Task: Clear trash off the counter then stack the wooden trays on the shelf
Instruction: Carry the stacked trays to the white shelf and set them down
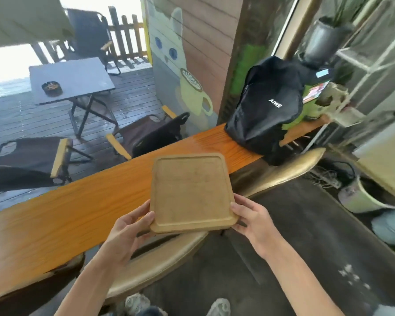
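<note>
Both hands [128, 226] [252, 216] hold square, rimmed wooden trays [191, 190].

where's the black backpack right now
In the head view, the black backpack sits at the right end of the orange counter, beyond the wooden tray and beside a potted plant.

Orange counter [82, 208] bare along left and middle stretch, open for hands. Black backpack [266, 106] blocks counter's right end. Gold chair backs [155, 261] press against near edge below counter. Wooden tray [189, 192] held above counter, covers middle part.
</note>
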